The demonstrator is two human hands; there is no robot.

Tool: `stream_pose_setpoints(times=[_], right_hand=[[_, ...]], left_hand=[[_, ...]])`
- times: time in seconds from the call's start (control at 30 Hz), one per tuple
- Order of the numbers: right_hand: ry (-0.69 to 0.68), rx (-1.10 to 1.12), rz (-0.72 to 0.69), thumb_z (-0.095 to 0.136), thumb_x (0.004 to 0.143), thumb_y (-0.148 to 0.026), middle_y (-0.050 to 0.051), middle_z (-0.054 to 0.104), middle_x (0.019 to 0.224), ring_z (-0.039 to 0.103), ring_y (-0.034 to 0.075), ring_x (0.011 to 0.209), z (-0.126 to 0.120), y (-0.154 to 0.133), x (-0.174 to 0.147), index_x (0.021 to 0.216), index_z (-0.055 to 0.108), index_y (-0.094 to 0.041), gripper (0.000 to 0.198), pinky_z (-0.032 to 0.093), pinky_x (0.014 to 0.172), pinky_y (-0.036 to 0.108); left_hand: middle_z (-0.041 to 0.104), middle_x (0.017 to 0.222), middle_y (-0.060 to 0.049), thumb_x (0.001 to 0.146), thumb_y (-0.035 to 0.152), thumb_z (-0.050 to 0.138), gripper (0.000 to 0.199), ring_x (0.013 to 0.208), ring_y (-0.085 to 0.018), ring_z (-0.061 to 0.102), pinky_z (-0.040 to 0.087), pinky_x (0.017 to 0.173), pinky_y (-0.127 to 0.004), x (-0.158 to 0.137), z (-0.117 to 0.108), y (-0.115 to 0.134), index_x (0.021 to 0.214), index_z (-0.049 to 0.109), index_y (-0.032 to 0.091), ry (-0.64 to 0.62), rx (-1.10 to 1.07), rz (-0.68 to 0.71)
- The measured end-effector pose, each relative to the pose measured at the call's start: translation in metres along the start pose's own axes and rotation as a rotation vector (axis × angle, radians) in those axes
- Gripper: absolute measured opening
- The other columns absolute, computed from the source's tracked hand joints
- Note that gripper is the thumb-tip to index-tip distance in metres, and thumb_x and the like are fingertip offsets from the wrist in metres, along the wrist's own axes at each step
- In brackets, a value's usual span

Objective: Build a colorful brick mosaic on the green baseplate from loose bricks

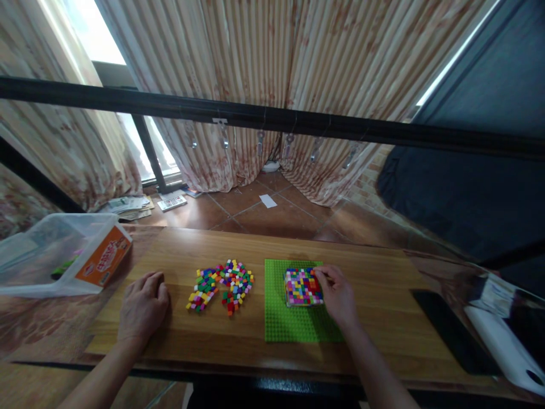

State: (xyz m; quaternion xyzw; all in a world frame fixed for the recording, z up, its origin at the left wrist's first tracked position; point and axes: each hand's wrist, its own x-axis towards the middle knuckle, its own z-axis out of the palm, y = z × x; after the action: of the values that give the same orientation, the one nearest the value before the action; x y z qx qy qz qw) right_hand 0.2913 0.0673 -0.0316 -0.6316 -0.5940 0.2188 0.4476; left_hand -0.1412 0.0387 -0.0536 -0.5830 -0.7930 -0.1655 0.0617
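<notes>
On the wooden table lies a green studded baseplate (281, 326), and on it stands a low block of many-coloured toy bricks (303, 288). My right hand (338, 292) reaches over the plate from the right. Its thumb and index finger are pinched at the block's upper right corner on a small brick, largely hidden by the fingertips. My left hand (145, 307) rests on the table at the left, fingers curled in, with nothing visible in it. Between the hand and the plate, loose coloured bricks (238, 278) are spread in an uneven patch.
A clear plastic bin (55, 227) with an orange label stands left of the table. A black flat object (453, 329) lies at the table's right end, beside a white device (502, 346). Beyond the table, a dark metal bar (255, 116) crosses in front of curtains (251, 62).
</notes>
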Motion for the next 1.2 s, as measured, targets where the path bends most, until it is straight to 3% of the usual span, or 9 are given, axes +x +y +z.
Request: stream_pose_setpoints(times=[0.3, 0.47, 0.67, 0.93, 1.2], right_hand=[[0.034, 0.055, 0.017, 0.054, 0.083, -0.045, 0.008, 0.068, 0.094, 0.062, 0.021, 0.087, 0.0, 0.01, 0.002, 0.09, 0.068, -0.018, 0.031, 0.05, 0.079, 0.035], [-0.063, 0.104, 0.063, 0.054, 0.083, -0.047, 0.008, 0.071, 0.101, 0.065, 0.022, 0.091, 0.0, 0.013, 0.004, 0.097, 0.071, -0.022, 0.033, 0.05, 0.083, 0.038], [-0.125, 0.179, 0.12, 0.061, 0.078, -0.048, 0.007, 0.074, 0.098, 0.067, 0.023, 0.09, -0.003, 0.017, 0.012, 0.094, 0.074, -0.023, 0.032, 0.051, 0.083, 0.039], [-0.109, 0.279, 0.203, 0.069, 0.07, -0.046, 0.007, 0.075, 0.092, 0.067, 0.023, 0.085, -0.003, 0.016, 0.016, 0.087, 0.076, -0.021, 0.031, 0.052, 0.08, 0.038], [-0.109, 0.301, 0.201, 0.071, 0.067, -0.041, 0.006, 0.075, 0.085, 0.067, 0.022, 0.079, -0.002, 0.011, 0.02, 0.081, 0.076, -0.021, 0.025, 0.052, 0.077, 0.037]], left_hand=[[0.061, 0.12, -0.014, 0.088, 0.034, 0.031, 0.046, 0.114, -0.029, 0.053, 0.037, 0.105, -0.043, 0.002, 0.008, -0.008, 0.116, 0.06, 0.011, 0.029, 0.024, 0.084], [0.06, 0.121, -0.016, 0.088, 0.036, 0.03, 0.049, 0.113, -0.031, 0.053, 0.039, 0.103, -0.044, 0.002, 0.006, -0.007, 0.116, 0.061, 0.01, 0.022, 0.032, 0.05], [0.059, 0.124, -0.016, 0.089, 0.036, 0.03, 0.049, 0.116, -0.032, 0.051, 0.038, 0.105, -0.044, 0.002, 0.003, -0.004, 0.118, 0.06, 0.01, -0.015, 0.021, 0.023], [0.061, 0.12, -0.017, 0.089, 0.033, 0.033, 0.045, 0.112, -0.033, 0.054, 0.042, 0.101, -0.047, 0.002, 0.001, -0.004, 0.117, 0.06, 0.01, 0.008, 0.025, 0.053], [0.061, 0.121, -0.014, 0.09, 0.034, 0.031, 0.045, 0.113, -0.03, 0.053, 0.04, 0.103, -0.043, 0.002, 0.005, -0.005, 0.117, 0.06, 0.012, 0.017, 0.055, 0.053]])
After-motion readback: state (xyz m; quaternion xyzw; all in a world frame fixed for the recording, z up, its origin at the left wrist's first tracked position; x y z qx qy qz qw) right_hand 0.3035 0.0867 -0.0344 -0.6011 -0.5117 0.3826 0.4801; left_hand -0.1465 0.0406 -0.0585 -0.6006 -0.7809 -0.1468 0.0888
